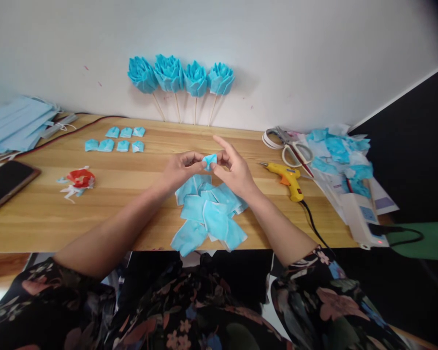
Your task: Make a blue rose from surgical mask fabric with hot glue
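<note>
Between my two hands is a small folded blue fabric piece (210, 160), pinched at both its sides. My left hand (182, 169) grips its left edge with thumb and fingers. On the other edge, my right hand (234, 170) pinches it while the index finger points up and away. Just below the hands lies a loose pile of blue fabric pieces (208, 211) with white edges, close to the table's front. Several folded blue petals (114, 145) are set out in two rows to the left.
Several blue fabric flowers (170, 73) on sticks lean against the wall. A yellow glue gun (286, 179), scissors (295, 150), a tape roll (272, 139), blue scraps (337, 148) and a power strip (363, 221) lie right. Face masks (20, 124), a phone (8, 183) and a red scrap (81, 178) lie left.
</note>
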Tool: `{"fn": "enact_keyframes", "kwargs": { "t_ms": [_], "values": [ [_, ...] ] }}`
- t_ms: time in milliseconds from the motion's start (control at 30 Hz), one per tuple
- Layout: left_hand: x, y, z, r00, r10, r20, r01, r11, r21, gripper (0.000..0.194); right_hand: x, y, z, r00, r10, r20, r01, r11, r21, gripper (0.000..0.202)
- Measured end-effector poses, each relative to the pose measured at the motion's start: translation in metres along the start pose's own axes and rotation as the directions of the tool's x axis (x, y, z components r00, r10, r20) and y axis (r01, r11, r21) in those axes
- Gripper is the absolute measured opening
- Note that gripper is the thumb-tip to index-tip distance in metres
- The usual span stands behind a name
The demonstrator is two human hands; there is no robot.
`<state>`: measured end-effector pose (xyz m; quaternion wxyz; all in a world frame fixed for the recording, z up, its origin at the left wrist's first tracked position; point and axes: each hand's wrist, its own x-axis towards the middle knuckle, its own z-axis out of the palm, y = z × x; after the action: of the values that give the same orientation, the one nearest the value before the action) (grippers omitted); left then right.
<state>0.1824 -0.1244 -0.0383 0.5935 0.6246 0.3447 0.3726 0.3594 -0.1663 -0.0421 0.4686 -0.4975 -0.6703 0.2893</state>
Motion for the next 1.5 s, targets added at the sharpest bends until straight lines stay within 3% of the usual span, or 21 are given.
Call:
{"fn": "enact_keyframes", "kwargs": {
  "t_ms": [167, 333, 467, 867, 1033, 1333, 1500],
  "values": [
    [0.004, -0.006, 0.0, 0.999, 0.032, -0.003, -0.032, 0.999, 0.021, 0.025, 0.0, 0.0, 0.001, 1.0, 0.006, 0.019, -0.007, 0.999, 0.051, 0.065],
    [0.004, -0.005, -0.001, 0.998, 0.048, -0.045, -0.048, 0.999, 0.005, 0.022, 0.002, 0.003, -0.007, 0.991, 0.079, 0.105, -0.102, 0.967, 0.235, 0.057],
    [0.003, -0.003, 0.0, 0.998, 0.04, -0.046, -0.039, 0.999, 0.038, 0.022, 0.004, 0.004, -0.012, 0.988, 0.147, 0.037, -0.152, 0.953, 0.263, 0.049],
    [0.0, -0.006, 0.001, 0.999, -0.02, 0.025, 0.02, 1.0, 0.022, 0.027, 0.005, 0.004, -0.008, 0.984, 0.148, -0.098, -0.121, 0.963, 0.242, 0.044],
    [0.002, -0.006, -0.003, 0.999, 0.025, 0.021, -0.026, 0.999, 0.042, 0.035, 0.007, 0.004, -0.011, 0.969, 0.182, -0.167, -0.134, 0.955, 0.263, 0.043],
    [0.003, -0.007, 0.0, 0.994, -0.11, 0.013, 0.11, 0.994, 0.023, 0.032, 0.007, 0.008, -0.009, 0.964, 0.22, -0.149, -0.157, 0.924, 0.348, 0.047],
    [0.005, -0.007, -0.001, 0.996, -0.07, -0.059, 0.075, 0.992, 0.101, 0.034, 0.021, 0.018, -0.014, 0.954, 0.287, -0.087, -0.243, 0.909, 0.338, 0.049]
  ]
}}
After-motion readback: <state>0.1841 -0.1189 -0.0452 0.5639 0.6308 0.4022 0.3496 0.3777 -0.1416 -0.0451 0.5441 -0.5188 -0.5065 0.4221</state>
